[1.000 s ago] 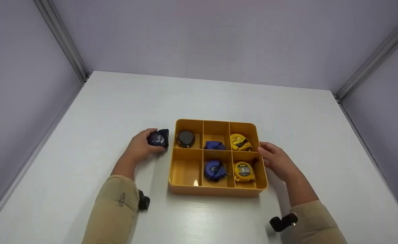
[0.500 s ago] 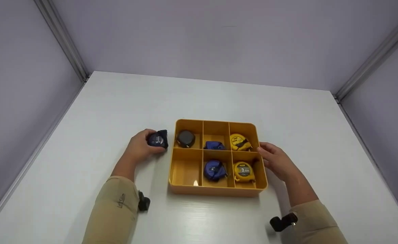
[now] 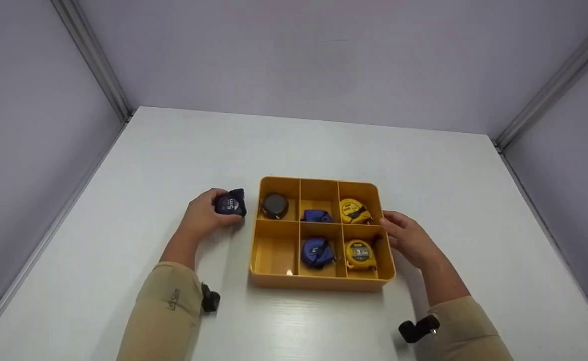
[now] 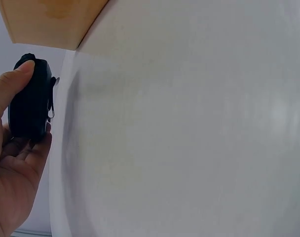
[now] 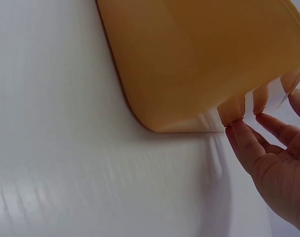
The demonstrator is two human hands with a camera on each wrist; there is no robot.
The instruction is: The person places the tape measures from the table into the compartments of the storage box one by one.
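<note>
My left hand [image 3: 203,213] grips a dark blue tape measure [image 3: 230,202] marked 5m, just left of an orange six-compartment tray [image 3: 319,285]; in the left wrist view the same tape measure [image 4: 29,101] sits between thumb and fingers of the left hand [image 4: 14,153]. My right hand [image 3: 408,235] rests with straight fingers against the tray's right wall [image 5: 199,64]; the right hand's fingertips [image 5: 239,129] touch it. The tray holds a black tape measure [image 3: 274,205], two blue ones [image 3: 317,215] [image 3: 317,251] and two yellow ones [image 3: 355,210] [image 3: 360,253]. Its near-left compartment [image 3: 273,254] is empty.
The tray stands on a white table [image 3: 294,145] enclosed by grey walls at the back and both sides. Black wrist-camera mounts [image 3: 418,328] show at both sleeves.
My left hand has lifted the dark blue tape measure slightly and shifted it a little left and away. The right hand and tray have stayed put.
</note>
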